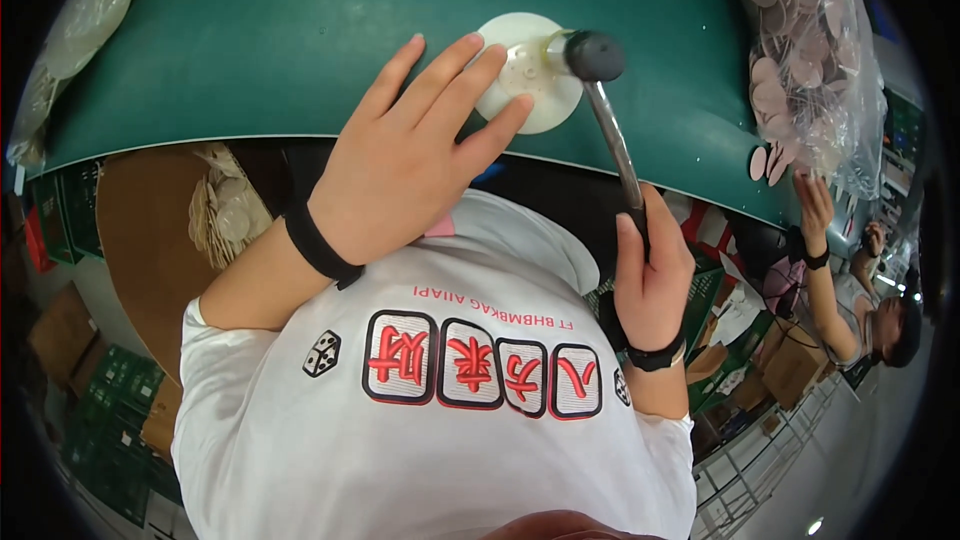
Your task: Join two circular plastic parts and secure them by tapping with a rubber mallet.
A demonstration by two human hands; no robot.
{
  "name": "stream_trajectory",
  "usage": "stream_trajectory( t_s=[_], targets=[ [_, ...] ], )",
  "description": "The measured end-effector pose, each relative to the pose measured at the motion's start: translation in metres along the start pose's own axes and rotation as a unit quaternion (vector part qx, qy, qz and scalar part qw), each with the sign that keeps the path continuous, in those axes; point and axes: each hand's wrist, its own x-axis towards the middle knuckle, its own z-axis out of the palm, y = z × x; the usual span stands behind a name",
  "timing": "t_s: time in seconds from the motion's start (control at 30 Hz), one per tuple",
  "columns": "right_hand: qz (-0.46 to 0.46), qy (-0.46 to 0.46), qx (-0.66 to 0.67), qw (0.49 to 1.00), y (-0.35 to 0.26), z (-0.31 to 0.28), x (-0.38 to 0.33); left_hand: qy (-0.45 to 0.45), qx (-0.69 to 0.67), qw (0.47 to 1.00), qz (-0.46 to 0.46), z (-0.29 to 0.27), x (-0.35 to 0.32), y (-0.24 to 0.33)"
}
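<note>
I have the left hand (405, 155) lying flat, fingers spread, its fingertips pressing the edge of a white round disc (528, 75) on the green bench (300, 40), which pins the disc so it cannot skid. My right hand (652, 275) has its grip wrapped tight around the metal handle of a black-headed mallet (594, 56), held low on the shaft for swing; the head sits over a small fitting at the disc's centre. A clear bag of pinkish discs (800, 50) lies at the bench's right end, near a co-worker's hand (815, 205).
</note>
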Motion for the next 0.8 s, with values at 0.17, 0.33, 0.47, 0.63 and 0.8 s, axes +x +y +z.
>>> stream_trajectory(
  t_s=[0.17,0.33,0.47,0.63,0.8],
  targets=[
    [0.011,0.072,0.052,0.996,0.006,-0.007,-0.01,-0.035,-0.012,0.999,0.034,-0.018,0.007,-0.004],
    [0.038,0.088,0.121,0.988,0.011,0.001,-0.012,-0.04,-0.03,0.999,-0.008,-0.024,0.014,0.005],
    [0.038,0.045,0.116,0.992,0.009,0.003,-0.013,-0.009,-0.026,0.999,-0.024,-0.006,0.005,0.026],
    [0.027,0.021,0.107,0.994,0.011,0.001,-0.013,-0.004,0.033,0.999,-0.002,0.003,0.005,0.029],
    [0.006,0.027,0.099,0.995,0.011,-0.001,-0.012,0.003,0.063,0.997,0.054,-0.016,-0.002,0.008]
  ],
)
